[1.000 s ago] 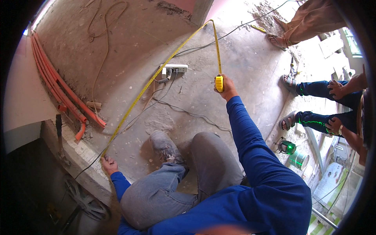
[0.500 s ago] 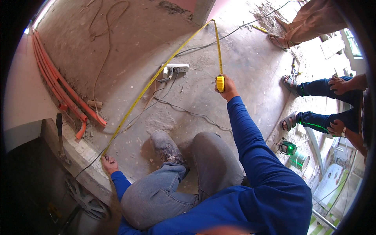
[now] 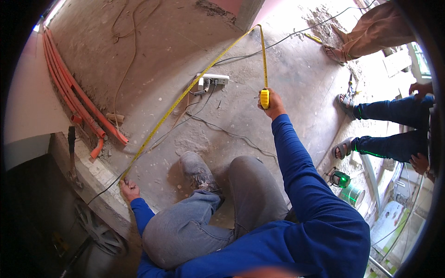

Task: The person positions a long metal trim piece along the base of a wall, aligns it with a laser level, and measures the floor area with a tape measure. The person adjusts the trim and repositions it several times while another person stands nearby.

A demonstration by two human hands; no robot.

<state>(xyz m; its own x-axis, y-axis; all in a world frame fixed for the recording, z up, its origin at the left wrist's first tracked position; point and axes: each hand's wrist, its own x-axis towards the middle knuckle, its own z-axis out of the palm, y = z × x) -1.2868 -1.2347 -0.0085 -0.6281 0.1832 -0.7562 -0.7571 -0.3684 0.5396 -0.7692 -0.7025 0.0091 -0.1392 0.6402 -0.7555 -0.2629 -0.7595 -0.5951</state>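
Observation:
In my right hand is the yellow case of a tape measure, held out at arm's length over the dusty floor. Its yellow blade runs up from the case, folds sharply near the wall corner, and slants back down to the left. My left hand pinches the blade's lower end beside the ledge at left. Under the slanting blade lies a white power strip with plugs in it.
Orange pipes lie along the left wall. A hammer-like tool leans on the ledge above a dark recess. Grey cables cross the floor. Two people stand at right, near a green-lit laser level and a can.
The view has shifted slightly, moving the scene a little rightward. Both my hands keep their hold on the tape measure. At right, the person in dark trousers has moved their hands off their knees.

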